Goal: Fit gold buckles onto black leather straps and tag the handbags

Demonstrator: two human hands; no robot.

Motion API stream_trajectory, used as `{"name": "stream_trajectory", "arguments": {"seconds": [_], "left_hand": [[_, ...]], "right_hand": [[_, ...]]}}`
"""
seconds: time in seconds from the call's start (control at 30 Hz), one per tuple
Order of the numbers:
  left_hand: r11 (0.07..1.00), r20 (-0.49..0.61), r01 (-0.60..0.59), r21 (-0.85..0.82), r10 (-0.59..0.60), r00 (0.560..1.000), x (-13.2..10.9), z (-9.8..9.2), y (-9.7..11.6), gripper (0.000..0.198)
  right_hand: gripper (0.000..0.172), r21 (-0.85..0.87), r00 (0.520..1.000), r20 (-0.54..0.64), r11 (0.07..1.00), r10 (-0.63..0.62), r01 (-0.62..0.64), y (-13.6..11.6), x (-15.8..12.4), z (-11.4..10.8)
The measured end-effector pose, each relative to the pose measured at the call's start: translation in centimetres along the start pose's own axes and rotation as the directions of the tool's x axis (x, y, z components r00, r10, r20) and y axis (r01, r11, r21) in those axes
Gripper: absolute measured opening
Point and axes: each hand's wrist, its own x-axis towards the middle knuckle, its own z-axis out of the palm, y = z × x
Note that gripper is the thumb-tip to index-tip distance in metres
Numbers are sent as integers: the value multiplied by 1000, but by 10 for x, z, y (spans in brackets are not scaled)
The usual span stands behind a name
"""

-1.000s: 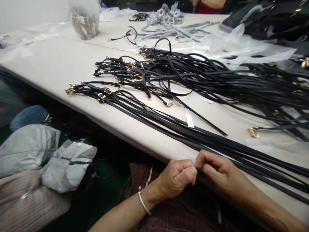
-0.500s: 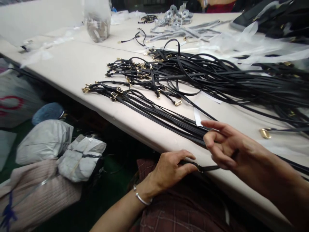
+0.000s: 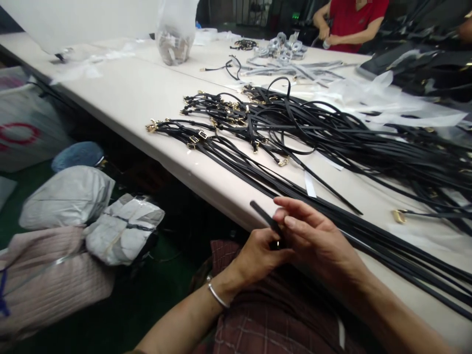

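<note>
Close to the table's front edge, my left hand (image 3: 260, 255) pinches a narrow black strap (image 3: 262, 214), whose flat end sticks up past the fingers. A small gold-coloured metal piece glints between the hands. My right hand (image 3: 313, 231) comes in from the right, its thumb and fingers closed around the same strap; its palm side is partly hidden. Just beyond the hands lies a bundle of long black straps (image 3: 236, 169) with gold buckles at the left end. Behind it spreads a larger tangled pile of black straps (image 3: 332, 128) with gold clasps.
Grey-wrapped parts (image 3: 283, 49) and a clear plastic bag (image 3: 175, 42) stand farther back on the table (image 3: 121, 93). White plastic sheeting (image 3: 391, 101) lies at right. Wrapped bundles (image 3: 123, 228) sit on the floor at left. A person in red (image 3: 354, 24) works across the table.
My right hand has moved left to meet my left hand and has closed on the strap. The strap's end now points up. The view has tilted up, showing more of the co-worker.
</note>
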Motion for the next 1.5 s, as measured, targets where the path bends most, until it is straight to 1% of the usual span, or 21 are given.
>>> {"name": "stream_trajectory", "arguments": {"seconds": [0.07,0.13,0.2,0.27,0.37,0.4,0.47,0.5,0.57,0.63,0.7,0.77,0.87,0.93,1.03,1.13,1.2,1.27,1.33,1.4,1.5], "left_hand": [[1000,-26,18,-1,-18,1000,0,-4,-1,26],[1000,-16,-5,19,5,1000,1,-5,-3,24],[998,-19,-59,35,60,998,2,-5,-3,21],[996,-6,-91,22,91,996,3,-6,-1,22],[996,49,-84,-16,85,995,2,-11,5,24],[996,48,-80,-25,81,996,1,-13,7,27],[997,6,-69,-21,69,998,0,-19,10,31],[998,-27,-65,-4,65,998,-1,-22,10,30],[995,-80,-78,58,82,993,-2,-26,10,24],[983,-113,-130,132,145,983,-2,-28,9,20],[968,-116,-181,172,203,972,-3,-29,8,20],[963,-109,-200,180,221,969,-3,-27,7,21],[972,-115,-180,150,198,973,-3,-23,6,26],[982,-113,-166,94,176,978,-3,-20,5,38],[986,-62,-160,34,162,985,-4,-19,4,52],[982,-31,-178,59,180,983,-5,-21,5,55],[970,-25,-219,106,223,974,-5,-22,5,59],[946,-18,-283,159,290,957,-5,-22,4,62],[922,-6,-336,191,343,939,-5,-22,2,65],[911,13,-359,204,364,931,-3,-21,0,66],[906,47,-361,222,360,932,-2,-22,-3,65]], "right_hand": [[27,-185,999,27,982,-39,44,5,-5,-4],[24,-384,991,65,914,-117,133,6,-7,-7],[24,-522,984,98,834,-149,179,3,-8,-8],[26,-572,988,106,806,-110,152,-3,-6,-8],[29,-567,996,68,819,-59,88,-15,-6,-11],[30,-565,997,49,821,-59,77,-19,-7,-14],[32,-593,999,6,804,-49,43,-25,-9,-22],[35,-631,999,-17,776,-36,17,-27,-10,-27],[41,-734,997,-49,679,-51,-1,-28,-11,-37],[46,-822,991,-74,570,-113,4,-25,-12,-46],[49,-854,983,-100,520,-155,-5,-20,-13,-54],[50,-845,982,-139,532,-125,-51,-17,-13,-59],[50,-811,986,-160,576,-53,-100,-13,-12,-60],[51,-789,986,-165,603,-25,-116,-10,-11,-56],[49,-748,985,-173,653,-25,-115,-4,-10,-51],[46,-708,990,-138,701,-18,-86,5,-10,-51],[43,-684,996,-92,727,-4,-60,9,-10,-53],[41,-689,999,-50,724,6,-39,12,-10,-56],[39,-715,999,-34,698,16,-36,13,-9,-58],[39,-715,999,-24,699,28,-37,13,-8,-57],[39,-654,999,3,756,40,-29,13,-6,-48]]}}
